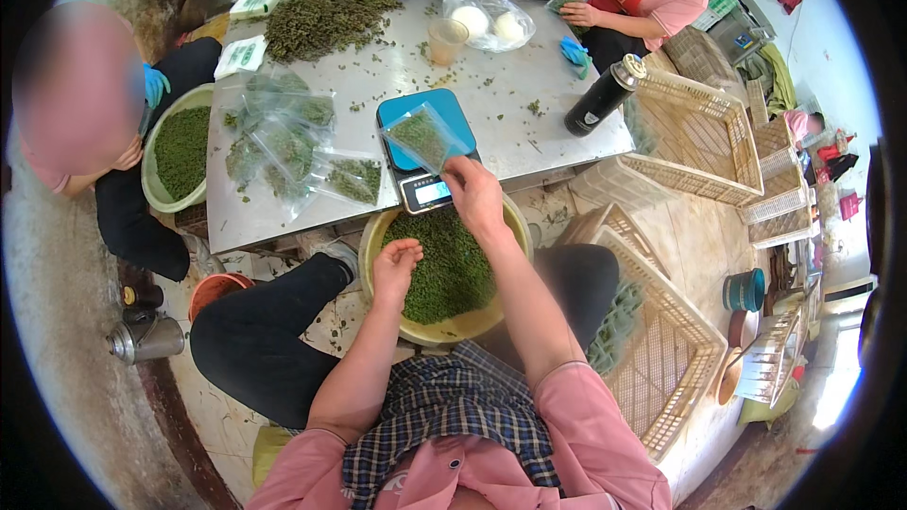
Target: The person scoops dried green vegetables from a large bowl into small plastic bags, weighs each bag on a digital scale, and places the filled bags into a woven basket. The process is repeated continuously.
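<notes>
A clear zip bag (420,138) partly filled with small green buds or grains lies tilted across the blue-topped digital scale (459,113), whose display is lit. My right hand (476,195) pinches the near right edge of this bag, above the scale's front corner. Over the basin hangs my left hand (397,270), fingers curled in; whether a pinch of grains is inside them is hidden. The pale yellow basin (521,227) sits between my knees below the table edge, heaped with green grains (450,276). Left of the scale, several filled zip bags (283,142) lie piled.
On the metal table (496,103) stand a black thermos (602,95), a plastic cup (446,41) and a dried plant heap (322,18). One co-worker (78,99) sits left by a green basin (147,177); another (638,0) handles a bag. Woven crates (691,134) stand right.
</notes>
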`<state>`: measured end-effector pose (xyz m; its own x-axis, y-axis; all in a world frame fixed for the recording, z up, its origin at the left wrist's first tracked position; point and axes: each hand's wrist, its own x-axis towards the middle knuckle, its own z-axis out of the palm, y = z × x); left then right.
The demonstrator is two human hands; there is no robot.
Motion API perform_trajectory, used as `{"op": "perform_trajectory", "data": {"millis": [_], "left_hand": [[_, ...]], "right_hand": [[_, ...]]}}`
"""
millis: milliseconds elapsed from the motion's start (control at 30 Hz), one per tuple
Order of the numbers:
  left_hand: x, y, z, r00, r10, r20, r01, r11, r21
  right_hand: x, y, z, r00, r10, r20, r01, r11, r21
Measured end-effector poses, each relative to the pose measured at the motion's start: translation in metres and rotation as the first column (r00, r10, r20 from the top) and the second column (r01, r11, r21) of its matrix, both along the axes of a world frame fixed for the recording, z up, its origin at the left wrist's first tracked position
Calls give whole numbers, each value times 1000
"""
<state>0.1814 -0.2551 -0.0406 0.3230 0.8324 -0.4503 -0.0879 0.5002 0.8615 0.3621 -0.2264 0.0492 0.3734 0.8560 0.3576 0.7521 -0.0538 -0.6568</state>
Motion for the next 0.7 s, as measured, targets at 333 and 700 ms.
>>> {"op": "perform_trajectory", "data": {"millis": [333, 700], "left_hand": [[5, -6, 27, 966, -8, 257, 84, 954, -286], [8, -13, 9, 961, -49, 271, 139, 935, -326]], "right_hand": [[-13, -69, 6, 876, 84, -474, -142, 986, -87], [-4, -66, 11, 951, 14, -308, -54, 991, -123]]}}
